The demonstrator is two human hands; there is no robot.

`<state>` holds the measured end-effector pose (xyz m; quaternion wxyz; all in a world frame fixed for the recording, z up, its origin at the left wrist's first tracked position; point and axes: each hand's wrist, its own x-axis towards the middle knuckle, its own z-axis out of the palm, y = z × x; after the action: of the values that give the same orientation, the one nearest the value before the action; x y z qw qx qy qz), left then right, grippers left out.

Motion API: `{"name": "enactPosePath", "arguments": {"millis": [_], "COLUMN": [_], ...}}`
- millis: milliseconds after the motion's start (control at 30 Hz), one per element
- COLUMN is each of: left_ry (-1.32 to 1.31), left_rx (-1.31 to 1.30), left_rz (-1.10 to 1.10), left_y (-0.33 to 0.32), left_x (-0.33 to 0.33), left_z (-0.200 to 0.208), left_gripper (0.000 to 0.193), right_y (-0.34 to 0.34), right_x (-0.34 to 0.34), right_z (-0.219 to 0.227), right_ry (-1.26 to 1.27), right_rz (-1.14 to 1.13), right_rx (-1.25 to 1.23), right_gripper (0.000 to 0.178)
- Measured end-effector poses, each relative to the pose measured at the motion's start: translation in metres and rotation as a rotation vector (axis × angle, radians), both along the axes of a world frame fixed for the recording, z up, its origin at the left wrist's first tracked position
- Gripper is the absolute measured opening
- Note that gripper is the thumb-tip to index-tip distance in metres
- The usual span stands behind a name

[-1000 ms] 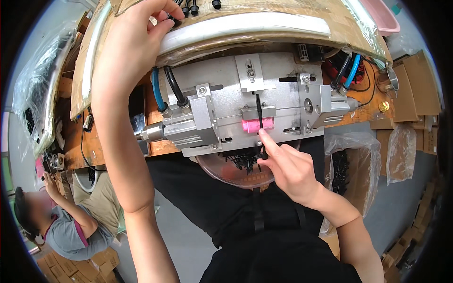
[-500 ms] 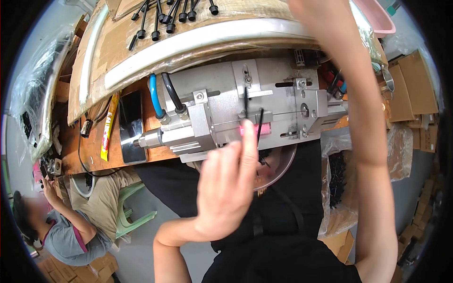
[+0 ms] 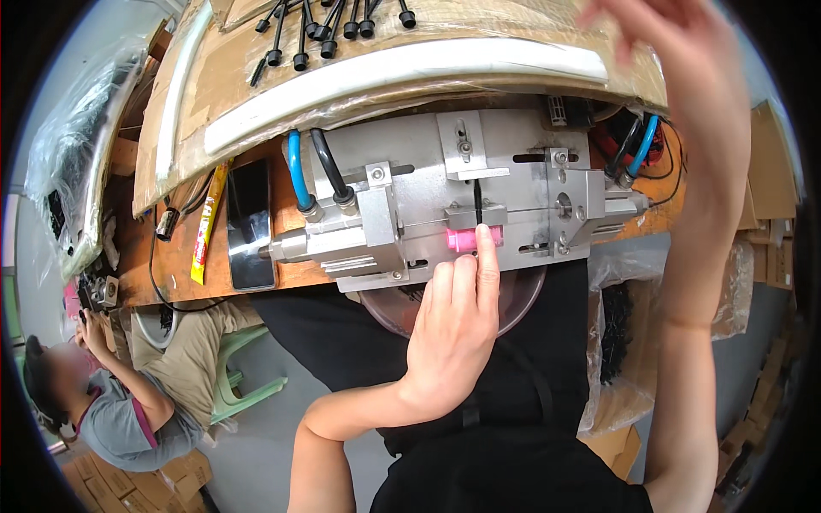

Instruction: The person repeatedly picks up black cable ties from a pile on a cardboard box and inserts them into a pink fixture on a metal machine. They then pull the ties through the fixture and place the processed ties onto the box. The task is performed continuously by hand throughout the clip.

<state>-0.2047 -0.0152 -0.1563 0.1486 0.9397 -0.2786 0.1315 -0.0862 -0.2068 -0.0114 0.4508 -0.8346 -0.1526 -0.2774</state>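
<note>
My left hand reaches up to the grey metal fixture, its index finger stretched forward and the other fingers curled. That fingertip meets the lower end of a thin black rod, which stands against a small metal block at the fixture's middle. Just beside the fingertip lies a pink cylindrical piece, partly covered by the finger. My thumb is hidden. My right hand is raised at the upper right, over the cardboard's edge. Its fingers are blurred but spread apart, and nothing shows in them.
Several black rods with thick heads lie on a cardboard sheet behind the fixture. A phone and a yellow packet are at left. A clear bowl sits below the fixture. Another person sits at lower left.
A second black rod beside my left index finger is gone from view. The left fingertip stays at the fixture's rod. My right hand has come lower into view, fingers spreading; the view has shifted slightly.
</note>
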Motion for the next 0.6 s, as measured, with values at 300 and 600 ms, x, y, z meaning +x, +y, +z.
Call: {"name": "enactPosePath", "arguments": {"millis": [300,600], "left_ry": [-0.408,-0.059], "left_rx": [-0.233,-0.106], "left_rz": [0.057,0.027], "left_y": [0.038,0.043], "left_x": [0.134,0.179], "left_z": [0.084,0.125], "left_gripper": [0.025,0.024], "right_y": [0.046,0.063], "right_x": [-0.140,-0.131], "right_z": [-0.140,-0.162], "right_ry": [0.033,0.115], "right_rz": [0.018,0.061], "right_rx": [-0.220,-0.239], "right_gripper": [0.061,0.059]}}
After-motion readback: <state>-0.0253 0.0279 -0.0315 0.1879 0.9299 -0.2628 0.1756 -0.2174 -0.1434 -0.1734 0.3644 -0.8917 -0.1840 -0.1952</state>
